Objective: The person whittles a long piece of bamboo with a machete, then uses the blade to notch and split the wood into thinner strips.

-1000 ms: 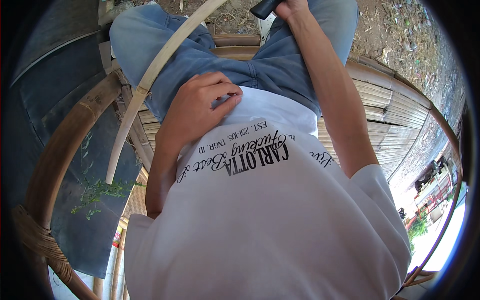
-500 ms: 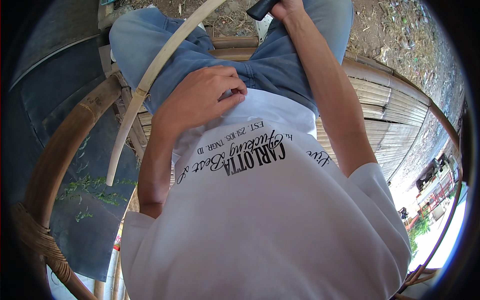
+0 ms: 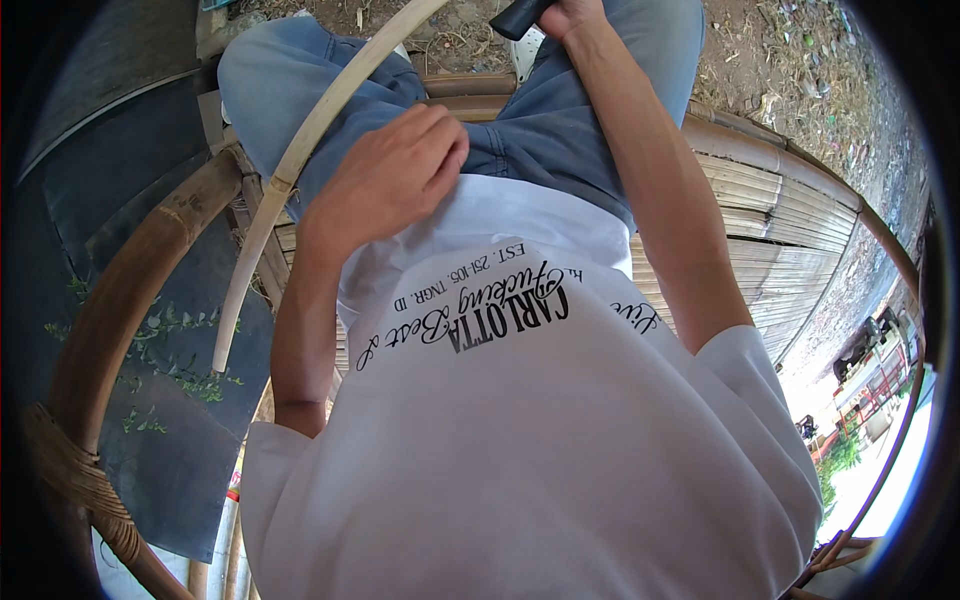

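The right hand (image 3: pixel 570 12) sits at the very top edge, fingers wrapped tight round a dark handle (image 3: pixel 520 16); what's on the end of that handle is cut off, so I can't tell what kind of tool it is. The left hand (image 3: pixel 395 175) rests loosely curled against the lap, fingers drawn together at the hem of the white shirt (image 3: pixel 520 440), clamped on nothing I can make out. Just beside it, passing under the wrist, runs a long pale cane strip (image 3: pixel 300 160), bowed from the top of the view down to the lower left, lying across the blue jeans (image 3: pixel 540 140). Around that, the thick brown rattan frame (image 3: pixel 120 300) curves on the left, and the slatted bamboo seat (image 3: pixel 770 230) spreads to the right.

The risk as I see it: nobody's gripping that strip, so if the tool bites, it could spring or slide off the knee, dragging the tool towards the leg.
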Motion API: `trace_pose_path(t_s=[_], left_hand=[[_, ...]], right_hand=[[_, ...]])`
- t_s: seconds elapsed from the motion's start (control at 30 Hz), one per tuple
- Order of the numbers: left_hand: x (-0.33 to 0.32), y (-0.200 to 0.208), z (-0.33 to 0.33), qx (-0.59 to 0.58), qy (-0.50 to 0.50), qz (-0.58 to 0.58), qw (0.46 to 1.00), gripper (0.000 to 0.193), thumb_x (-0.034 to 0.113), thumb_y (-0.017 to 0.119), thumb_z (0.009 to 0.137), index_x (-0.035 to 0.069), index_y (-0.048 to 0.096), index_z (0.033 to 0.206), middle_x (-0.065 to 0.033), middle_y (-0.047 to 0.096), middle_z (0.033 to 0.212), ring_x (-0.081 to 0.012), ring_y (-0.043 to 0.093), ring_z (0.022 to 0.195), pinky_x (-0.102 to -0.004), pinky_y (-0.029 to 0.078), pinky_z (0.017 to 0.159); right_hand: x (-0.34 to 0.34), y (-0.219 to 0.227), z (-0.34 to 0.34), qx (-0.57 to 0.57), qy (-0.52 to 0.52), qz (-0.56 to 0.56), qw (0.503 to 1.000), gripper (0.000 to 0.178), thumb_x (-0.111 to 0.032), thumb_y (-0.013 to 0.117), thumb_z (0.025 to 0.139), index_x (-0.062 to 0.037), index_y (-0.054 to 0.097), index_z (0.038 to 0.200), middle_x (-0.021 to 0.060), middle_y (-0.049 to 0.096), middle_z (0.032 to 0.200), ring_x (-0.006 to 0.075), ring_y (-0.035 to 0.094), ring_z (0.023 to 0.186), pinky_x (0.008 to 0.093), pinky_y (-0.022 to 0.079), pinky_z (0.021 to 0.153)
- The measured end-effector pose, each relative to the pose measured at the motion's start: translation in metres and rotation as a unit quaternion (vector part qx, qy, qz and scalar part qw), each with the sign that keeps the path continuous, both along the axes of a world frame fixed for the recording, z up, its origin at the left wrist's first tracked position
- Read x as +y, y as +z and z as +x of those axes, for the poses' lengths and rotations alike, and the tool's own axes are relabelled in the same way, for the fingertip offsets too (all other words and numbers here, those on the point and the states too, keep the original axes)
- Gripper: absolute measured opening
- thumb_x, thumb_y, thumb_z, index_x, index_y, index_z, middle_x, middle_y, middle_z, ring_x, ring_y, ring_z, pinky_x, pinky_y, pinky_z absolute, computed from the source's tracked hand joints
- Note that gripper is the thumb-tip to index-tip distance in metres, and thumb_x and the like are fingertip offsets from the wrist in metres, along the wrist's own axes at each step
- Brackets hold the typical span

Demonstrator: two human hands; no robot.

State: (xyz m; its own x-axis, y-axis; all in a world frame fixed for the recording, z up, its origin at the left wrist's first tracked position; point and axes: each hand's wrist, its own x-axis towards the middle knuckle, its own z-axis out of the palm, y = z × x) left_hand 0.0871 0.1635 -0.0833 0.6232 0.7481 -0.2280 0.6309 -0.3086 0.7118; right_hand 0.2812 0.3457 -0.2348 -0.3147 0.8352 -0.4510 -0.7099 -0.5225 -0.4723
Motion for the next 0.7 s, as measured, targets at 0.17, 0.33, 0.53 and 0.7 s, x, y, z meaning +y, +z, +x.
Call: trace_pose_path(t_s=[0.17,0.33,0.53,0.7], left_hand=[[0.038,0.005,-0.017,-0.002,0.245,0.085,0.966,0.012,0.012,0.058,0.096,0.0,0.058,0.098,-0.0055,0.055,0.08,-0.0162,0.049,0.064,-0.0278,0.04,0.06],[0.023,0.019,0.01,-0.066,0.099,-0.074,0.99,0.014,0.013,0.062,0.093,-0.001,0.063,0.094,-0.0058,0.06,0.084,-0.0179,0.055,0.067,-0.0292,0.043,0.061],[0.006,0.001,0.015,-0.103,0.005,-0.107,0.989,0.017,0.016,0.066,0.088,-0.001,0.068,0.09,-0.0078,0.063,0.085,-0.0241,0.06,0.077,-0.0345,0.046,0.067],[0.007,0.007,0.008,-0.071,0.018,-0.108,0.991,0.017,0.016,0.066,0.087,0.0,0.069,0.09,-0.0073,0.062,0.084,-0.024,0.059,0.077,-0.0347,0.046,0.068]], right_hand=[[-0.001,0.001,-0.002,-0.005,0.006,-0.002,1.0,0.017,-0.013,0.062,0.092,-0.0127,0.049,0.081,-0.0041,0.047,0.068,0.0031,0.037,0.049,0.0184,0.033,0.044],[-0.001,0.001,0.0,-0.004,-0.009,-0.012,1.0,0.016,-0.011,0.062,0.091,-0.0115,0.05,0.082,-0.0035,0.048,0.069,0.0036,0.038,0.049,0.0186,0.033,0.043],[-0.002,0.002,-0.002,0.003,-0.014,-0.02,1.0,0.014,-0.01,0.063,0.091,-0.0109,0.05,0.084,-0.0032,0.048,0.069,0.0038,0.038,0.049,0.0187,0.033,0.043],[-0.001,0.0,0.0,0.011,-0.011,-0.016,1.0,0.015,-0.01,0.063,0.091,-0.011,0.05,0.084,-0.0032,0.048,0.069,0.0038,0.038,0.049,0.0187,0.034,0.043]])
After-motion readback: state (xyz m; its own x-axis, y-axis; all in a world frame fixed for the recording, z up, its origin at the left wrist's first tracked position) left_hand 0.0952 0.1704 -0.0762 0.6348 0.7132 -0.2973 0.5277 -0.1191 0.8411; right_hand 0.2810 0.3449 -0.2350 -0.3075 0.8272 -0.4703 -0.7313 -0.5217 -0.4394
